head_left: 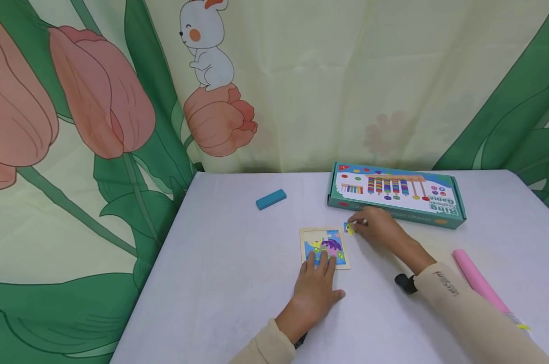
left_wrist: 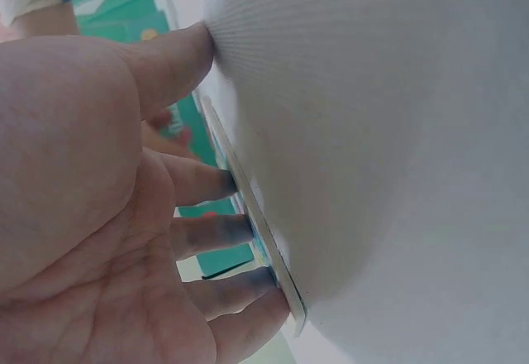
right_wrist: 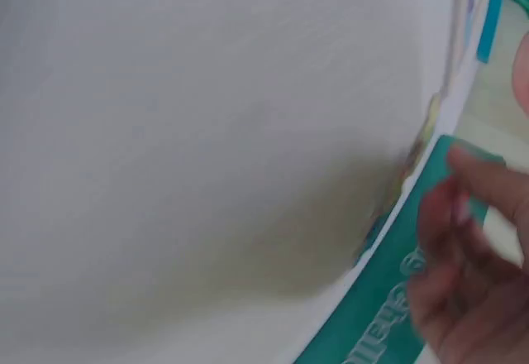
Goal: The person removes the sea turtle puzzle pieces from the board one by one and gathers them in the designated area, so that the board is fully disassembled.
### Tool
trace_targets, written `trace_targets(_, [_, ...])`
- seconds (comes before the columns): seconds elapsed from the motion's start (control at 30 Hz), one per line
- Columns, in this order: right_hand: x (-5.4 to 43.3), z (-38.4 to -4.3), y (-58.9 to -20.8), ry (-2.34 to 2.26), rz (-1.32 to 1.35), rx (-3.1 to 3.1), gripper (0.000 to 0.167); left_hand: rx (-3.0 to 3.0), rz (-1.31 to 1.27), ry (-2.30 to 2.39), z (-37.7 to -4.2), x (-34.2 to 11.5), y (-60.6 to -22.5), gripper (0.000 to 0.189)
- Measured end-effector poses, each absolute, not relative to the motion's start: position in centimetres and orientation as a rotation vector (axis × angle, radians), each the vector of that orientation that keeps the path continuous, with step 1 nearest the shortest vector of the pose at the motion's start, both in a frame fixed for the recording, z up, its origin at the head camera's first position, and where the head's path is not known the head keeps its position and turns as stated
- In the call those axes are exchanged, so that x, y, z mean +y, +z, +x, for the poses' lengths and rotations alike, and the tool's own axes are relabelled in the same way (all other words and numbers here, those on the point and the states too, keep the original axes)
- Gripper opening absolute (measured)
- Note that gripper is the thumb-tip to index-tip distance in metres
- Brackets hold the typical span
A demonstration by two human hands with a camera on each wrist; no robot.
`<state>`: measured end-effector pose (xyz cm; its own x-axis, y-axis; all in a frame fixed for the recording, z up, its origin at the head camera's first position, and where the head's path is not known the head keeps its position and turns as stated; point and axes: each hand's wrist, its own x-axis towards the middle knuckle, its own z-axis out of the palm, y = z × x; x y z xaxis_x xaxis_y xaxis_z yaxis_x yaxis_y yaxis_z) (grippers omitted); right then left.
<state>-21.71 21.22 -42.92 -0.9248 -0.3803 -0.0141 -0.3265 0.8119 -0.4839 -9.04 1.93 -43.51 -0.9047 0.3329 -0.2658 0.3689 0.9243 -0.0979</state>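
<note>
A small wooden picture puzzle in a tray [head_left: 303, 247] lies on the table, showing a purple and a yellow dinosaur. My left hand [head_left: 314, 290] rests on its near edge, fingers spread and straight, thumb on the tablecloth. In the left wrist view, the fingertips lie over the rim of the tray [left_wrist: 264, 236]. Right of the tray is a blue and yellow puzzle piece [head_left: 348, 229]. My right hand [head_left: 378, 230] is at this piece, fingers curled and bunched. A pale sliver shows between the blurred fingers [right_wrist: 438, 223] in the right wrist view, like a piece pinched edge-on.
Behind the right hand lies a green ring game box [head_left: 395, 194]. A blue block [head_left: 271, 199] is at the back left. On the right, a pink roll-shaped thing [head_left: 479, 280] lies partly behind the right sleeve. A printed curtain [head_left: 324, 91] hangs behind the white-covered table [head_left: 220, 263].
</note>
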Motion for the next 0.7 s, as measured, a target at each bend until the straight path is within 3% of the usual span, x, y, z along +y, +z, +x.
trace_targets(0.17, [19.2, -21.9, -43.0, -0.721, -0.926, 2.677, 0.024, 2.84, 0.523, -0.232, -9.0, 2.0, -43.6, 0.082])
trace_targets(0.4, [18.1, -22.1, -42.6, -0.64, -0.924, 2.67, 0.016, 2.877, 0.536, -0.34, -9.1, 2.4, -43.4, 0.085])
trace_targets(0.7, [18.3, -21.9, -42.7, -0.707, -1.007, 2.668, 0.02, 2.876, 0.534, -0.39, -9.0, 2.7, -43.1, 0.089])
